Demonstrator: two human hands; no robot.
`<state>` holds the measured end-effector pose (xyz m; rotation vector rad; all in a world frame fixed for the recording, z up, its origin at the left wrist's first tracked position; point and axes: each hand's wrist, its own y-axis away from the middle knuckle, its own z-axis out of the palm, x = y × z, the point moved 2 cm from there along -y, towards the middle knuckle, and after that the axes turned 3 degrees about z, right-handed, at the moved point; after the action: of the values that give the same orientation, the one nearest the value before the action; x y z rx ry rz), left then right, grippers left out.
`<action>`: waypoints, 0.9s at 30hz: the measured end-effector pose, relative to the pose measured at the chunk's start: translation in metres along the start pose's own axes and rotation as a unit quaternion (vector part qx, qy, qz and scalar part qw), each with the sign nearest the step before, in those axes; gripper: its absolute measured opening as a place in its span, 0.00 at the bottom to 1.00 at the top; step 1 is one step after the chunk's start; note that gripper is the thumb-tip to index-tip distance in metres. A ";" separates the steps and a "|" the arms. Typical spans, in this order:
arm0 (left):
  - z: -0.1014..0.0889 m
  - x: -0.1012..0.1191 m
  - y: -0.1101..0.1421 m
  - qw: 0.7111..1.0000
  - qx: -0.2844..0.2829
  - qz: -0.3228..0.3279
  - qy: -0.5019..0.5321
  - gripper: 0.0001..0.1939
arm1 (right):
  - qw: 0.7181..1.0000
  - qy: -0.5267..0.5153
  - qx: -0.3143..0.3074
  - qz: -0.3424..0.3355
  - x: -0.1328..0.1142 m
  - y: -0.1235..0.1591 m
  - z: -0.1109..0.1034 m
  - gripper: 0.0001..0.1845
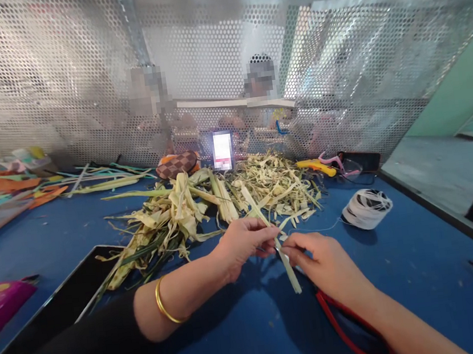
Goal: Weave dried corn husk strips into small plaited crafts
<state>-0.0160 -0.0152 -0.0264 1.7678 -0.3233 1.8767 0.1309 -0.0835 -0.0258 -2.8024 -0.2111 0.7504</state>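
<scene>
My left hand (pixel 248 241) pinches a narrow pale-green strip of corn husk (pixel 291 276), which slants down toward me. Against the strip's right side, my right hand (pixel 319 258) has thumb and forefinger closed together; what sits between them is too small to make out. A thin white thread runs from a spool (pixel 367 208) on the right to where my fingers meet. Scissors with red handles (pixel 353 323) lie beneath my right hand and wrist, their blades mostly hidden. Just beyond my hands are a heap of whole husks (pixel 180 207) and a pile of shredded husk (pixel 278 180).
A dark flat tablet-like panel (pixel 58 308) lies left on the blue table (pixel 246 325). A lit phone (pixel 222 151) and checked pouch (pixel 177 165) stand at the back, before a perforated metal screen (pixel 212 48). A yellow-handled tool (pixel 317 167) and glasses (pixel 342 165) lie back right. People sit beyond the screen.
</scene>
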 end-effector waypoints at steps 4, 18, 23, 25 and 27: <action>-0.002 -0.001 -0.002 0.998 0.000 0.019 -0.065 0.11 | 0.994 -0.039 0.090 0.046 0.005 0.000 -0.013 0.14; 0.018 -0.015 0.011 0.959 -0.146 -0.015 -0.241 0.12 | 0.956 -0.268 0.069 0.097 -0.010 -0.006 -0.009 0.10; 0.011 -0.008 0.004 0.991 -0.049 -0.030 -0.124 0.12 | 0.976 -0.085 0.199 -0.007 -0.012 0.006 -0.017 0.06; 0.009 -0.005 0.003 0.997 -0.028 -0.043 -0.059 0.09 | 0.975 -0.010 0.216 -0.057 -0.015 0.008 -0.013 0.06; 0.009 -0.003 0.004 0.998 -0.032 -0.051 -0.012 0.05 | 0.968 0.047 0.223 -0.102 -0.018 0.010 -0.007 0.06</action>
<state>-0.0107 -0.0233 -0.0275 1.7316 -0.2932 1.7553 0.1195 -0.0976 -0.0137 -2.3397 -0.2712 0.5357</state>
